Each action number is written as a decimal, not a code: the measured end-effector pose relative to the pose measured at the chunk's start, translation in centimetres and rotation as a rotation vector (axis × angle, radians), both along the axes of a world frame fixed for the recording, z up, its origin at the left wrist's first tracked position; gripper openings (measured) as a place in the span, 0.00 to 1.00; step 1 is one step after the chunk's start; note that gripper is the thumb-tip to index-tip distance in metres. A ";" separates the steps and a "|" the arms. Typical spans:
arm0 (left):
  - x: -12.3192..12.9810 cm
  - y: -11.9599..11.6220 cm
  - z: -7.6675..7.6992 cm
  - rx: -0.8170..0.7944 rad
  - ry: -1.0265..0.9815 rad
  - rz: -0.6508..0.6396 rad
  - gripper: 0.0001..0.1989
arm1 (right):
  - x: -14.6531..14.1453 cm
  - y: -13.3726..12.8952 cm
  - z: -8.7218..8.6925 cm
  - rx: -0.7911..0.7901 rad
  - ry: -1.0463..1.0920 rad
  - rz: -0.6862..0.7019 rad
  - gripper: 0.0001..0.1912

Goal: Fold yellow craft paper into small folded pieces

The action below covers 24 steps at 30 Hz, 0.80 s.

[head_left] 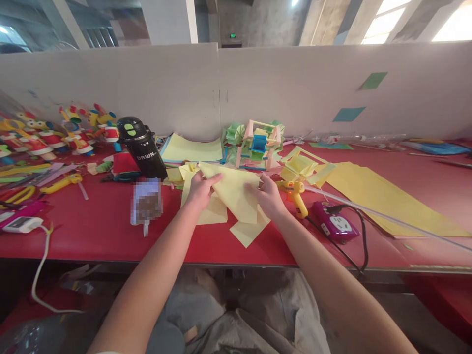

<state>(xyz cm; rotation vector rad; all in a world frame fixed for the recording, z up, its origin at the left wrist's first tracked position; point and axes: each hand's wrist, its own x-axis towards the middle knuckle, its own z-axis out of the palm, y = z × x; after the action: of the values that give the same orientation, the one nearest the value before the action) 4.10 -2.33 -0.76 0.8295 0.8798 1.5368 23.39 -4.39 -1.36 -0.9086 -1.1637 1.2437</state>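
Observation:
A sheet of pale yellow paper (238, 192) is held up in front of me, slightly tilted, with one pointed corner hanging down. My left hand (201, 189) pinches its left side, thumb on top and the other fingers hidden behind. At the right edge, my right hand (268, 195) grips the same sheet between thumb and fingers. Beneath it, more yellow paper pieces (245, 235) lie loose on the red table (206, 246). Just beyond my hands stands a small paper wheel model (259, 143) with a pink frame and blue and green folded parts.
A yellow glue gun (297, 196) and purple power strip (336, 223) with a black cord lie right, beside large yellow sheets (383, 196). A black bottle (142, 147), a pixelated object (146, 201), another glue gun (61, 184) and colourful figures (73, 132) are left. A white partition (295, 88) stands behind.

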 end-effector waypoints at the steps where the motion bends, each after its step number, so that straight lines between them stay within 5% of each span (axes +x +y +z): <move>1: 0.0 0.0 0.0 0.002 -0.004 0.008 0.25 | 0.1 0.1 -0.1 -0.010 -0.021 -0.013 0.20; 10: 0.6 -0.3 0.0 0.021 0.010 -0.045 0.24 | 0.0 0.4 0.5 -0.176 0.009 -0.084 0.18; 19: 0.6 -0.3 0.3 -0.010 -0.019 -0.028 0.21 | 0.1 0.4 0.2 0.063 -0.110 -0.117 0.21; 24: 0.7 -0.2 0.1 0.005 -0.001 -0.021 0.20 | 0.2 0.5 0.3 0.032 -0.118 -0.083 0.26</move>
<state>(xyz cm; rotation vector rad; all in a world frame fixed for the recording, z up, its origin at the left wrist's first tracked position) 4.77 -2.55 -0.62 0.8386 0.8645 1.5213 23.63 -3.92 -1.06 -1.0074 -1.2228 1.1133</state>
